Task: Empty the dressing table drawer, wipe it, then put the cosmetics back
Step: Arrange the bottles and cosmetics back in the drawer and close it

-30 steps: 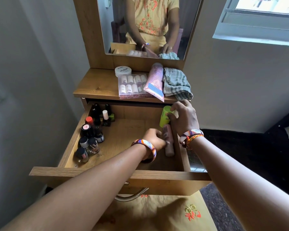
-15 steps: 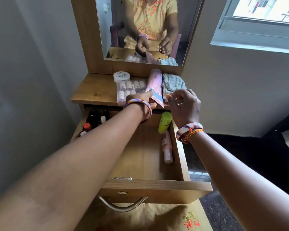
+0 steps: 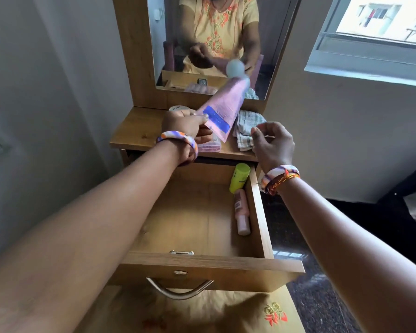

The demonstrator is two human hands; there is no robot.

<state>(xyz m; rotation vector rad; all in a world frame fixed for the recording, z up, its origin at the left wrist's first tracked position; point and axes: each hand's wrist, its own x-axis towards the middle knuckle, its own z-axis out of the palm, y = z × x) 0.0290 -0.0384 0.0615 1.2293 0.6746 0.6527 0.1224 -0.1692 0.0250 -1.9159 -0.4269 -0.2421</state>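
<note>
The open wooden drawer (image 3: 257, 212) holds a lime-green bottle (image 3: 239, 177) and a pink bottle (image 3: 241, 213) lying along its right wall. A pink tube (image 3: 226, 105) with blue label tilts, cap up, lifted above the counter (image 3: 135, 133), apparently clear of it.

Grey walls (image 3: 46, 68); bright window (image 3: 380, 27); dark floor (image 3: 322, 296).

pink tube (image 3: 223, 109) with blurred print, white jar lid (image 3: 177, 108) lettering, none legible
</note>
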